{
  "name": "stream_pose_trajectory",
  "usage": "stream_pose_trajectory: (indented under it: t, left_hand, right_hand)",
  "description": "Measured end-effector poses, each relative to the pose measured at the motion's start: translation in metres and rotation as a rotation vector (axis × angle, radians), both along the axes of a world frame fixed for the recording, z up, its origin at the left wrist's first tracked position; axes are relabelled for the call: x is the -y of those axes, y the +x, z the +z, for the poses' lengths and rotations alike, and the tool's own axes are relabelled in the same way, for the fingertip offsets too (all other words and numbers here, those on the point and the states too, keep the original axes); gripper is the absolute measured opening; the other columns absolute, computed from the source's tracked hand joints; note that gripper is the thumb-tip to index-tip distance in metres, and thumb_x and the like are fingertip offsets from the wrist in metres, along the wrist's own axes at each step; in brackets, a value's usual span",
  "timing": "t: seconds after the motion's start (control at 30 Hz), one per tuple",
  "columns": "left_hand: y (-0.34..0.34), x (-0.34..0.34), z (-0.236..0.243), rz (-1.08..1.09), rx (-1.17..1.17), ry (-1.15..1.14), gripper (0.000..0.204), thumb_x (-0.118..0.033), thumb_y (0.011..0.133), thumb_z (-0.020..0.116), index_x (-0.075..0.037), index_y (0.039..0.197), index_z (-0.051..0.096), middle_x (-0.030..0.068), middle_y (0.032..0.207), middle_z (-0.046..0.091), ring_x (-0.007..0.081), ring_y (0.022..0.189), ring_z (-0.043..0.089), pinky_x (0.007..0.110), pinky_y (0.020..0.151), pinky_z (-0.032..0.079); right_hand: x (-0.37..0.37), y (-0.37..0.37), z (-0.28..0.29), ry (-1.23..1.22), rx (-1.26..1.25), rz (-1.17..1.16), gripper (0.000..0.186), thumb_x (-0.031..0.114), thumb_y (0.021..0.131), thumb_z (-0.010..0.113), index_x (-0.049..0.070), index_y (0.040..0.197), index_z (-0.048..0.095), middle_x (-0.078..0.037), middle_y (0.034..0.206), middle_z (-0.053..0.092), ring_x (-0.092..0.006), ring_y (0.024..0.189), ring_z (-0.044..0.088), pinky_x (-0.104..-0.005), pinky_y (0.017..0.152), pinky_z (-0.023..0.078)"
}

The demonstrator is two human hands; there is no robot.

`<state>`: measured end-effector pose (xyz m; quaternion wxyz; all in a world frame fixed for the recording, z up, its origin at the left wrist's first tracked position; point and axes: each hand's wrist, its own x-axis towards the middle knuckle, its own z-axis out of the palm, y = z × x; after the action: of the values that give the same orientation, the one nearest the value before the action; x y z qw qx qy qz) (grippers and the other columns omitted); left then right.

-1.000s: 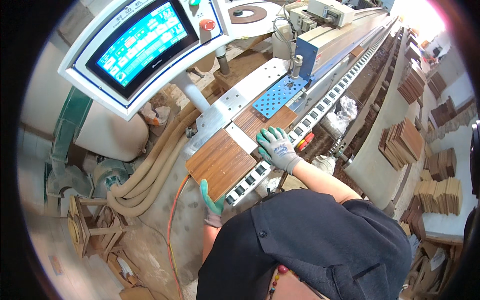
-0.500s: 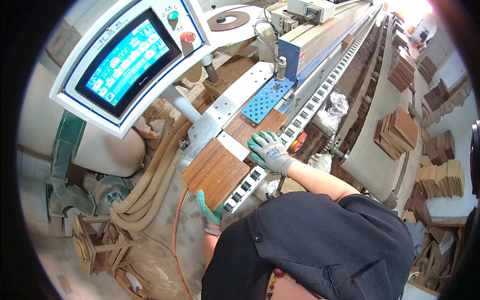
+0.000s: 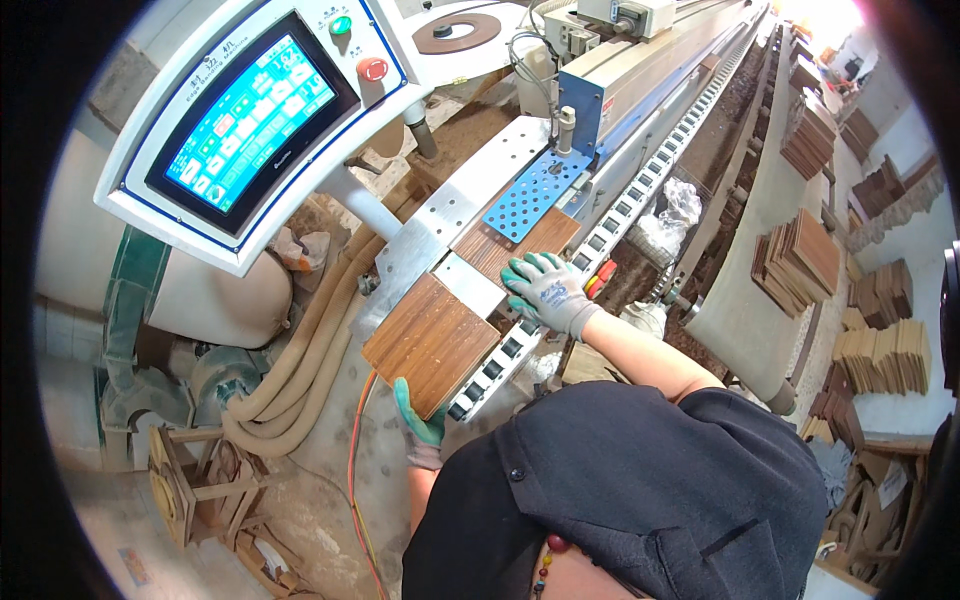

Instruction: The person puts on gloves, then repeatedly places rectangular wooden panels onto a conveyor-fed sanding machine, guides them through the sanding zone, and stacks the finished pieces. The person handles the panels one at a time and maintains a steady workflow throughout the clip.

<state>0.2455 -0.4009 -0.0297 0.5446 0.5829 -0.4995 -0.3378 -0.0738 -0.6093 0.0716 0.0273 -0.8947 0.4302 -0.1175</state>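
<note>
My gloved left hand [image 3: 418, 430] grips the near side of a square wood-grain board [image 3: 430, 340] at the near end of the machine's bed. My gloved right hand [image 3: 548, 295] lies with fingers spread on the near edge of a second brown board [image 3: 500, 255], partly covering it. That board lies partly under a blue perforated plate [image 3: 527, 205]. A bare metal strip [image 3: 465, 285] shows between the two boards. A white roller track [image 3: 490, 372] runs along their right side.
A control panel with lit screen [image 3: 245, 120] overhangs the upper left. Hoses [image 3: 290, 380] and a wooden stand [image 3: 185, 485] are at left. A long conveyor [image 3: 740, 320] at right carries stacked boards [image 3: 795, 255]; more stacks [image 3: 880, 355] stand beyond. A red-yellow object [image 3: 600, 278] sits beside the track.
The view has shifted slightly. The far board appears to have slid a little farther along the machine, with my right hand on it. My left hand still grips the near board.
</note>
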Motion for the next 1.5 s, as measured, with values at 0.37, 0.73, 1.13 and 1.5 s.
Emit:
stream_pose_trajectory:
  t: [0.37, 0.73, 1.13, 1.5]
  left_hand:
    - [-0.026, 0.012, 0.055, 0.209, -0.9, 0.346, 0.066, -0.049, 0.097, 0.064, -0.02, 0.151, 0.041, 0.0072, 0.143, 0.05, 0.0236, 0.123, 0.057, 0.039, 0.088, 0.057]
    - [-0.033, 0.011, 0.064, 0.106, -0.243, -0.021, 0.063, -0.047, 0.096, 0.063, -0.015, 0.146, 0.044, 0.0057, 0.133, 0.057, 0.0221, 0.113, 0.062, 0.033, 0.082, 0.058]
    - [-0.019, 0.016, 0.032, -0.01, 0.292, -0.189, 0.069, 0.0, 0.088, 0.072, 0.003, 0.147, 0.035, 0.0192, 0.134, 0.054, 0.0297, 0.124, 0.057, 0.042, 0.105, 0.047]
    - [0.013, 0.005, -0.03, -0.042, 0.552, -0.123, 0.096, -0.019, 0.088, 0.077, 0.008, 0.157, 0.016, 0.0325, 0.156, 0.03, 0.0481, 0.143, 0.034, 0.054, 0.12, 0.027]
  right_hand:
    - [0.058, -0.061, -0.002, -0.039, -0.081, -0.188, 0.049, 0.048, 0.098, 0.055, 0.026, 0.142, 0.058, -0.008, 0.15, 0.052, -0.0324, 0.138, 0.047, -0.0488, 0.117, 0.033]
    - [0.087, -0.083, 0.0, -0.202, 0.074, -0.529, 0.038, 0.035, 0.095, 0.061, 0.016, 0.128, 0.065, -0.01, 0.129, 0.065, -0.0332, 0.116, 0.062, -0.0458, 0.099, 0.048]
    - [-0.029, 0.032, 0.025, 1.333, 1.055, -0.244, 0.054, 0.023, 0.1, 0.068, -0.006, 0.142, 0.051, -0.004, 0.093, 0.07, -0.0081, 0.073, 0.064, -0.0255, 0.063, 0.055]
    - [0.038, -0.068, -0.019, 1.185, 1.538, -0.478, 0.034, 0.016, 0.102, 0.061, 0.004, 0.133, 0.058, -0.007, 0.093, 0.073, -0.018, 0.061, 0.069, -0.0343, 0.059, 0.062]
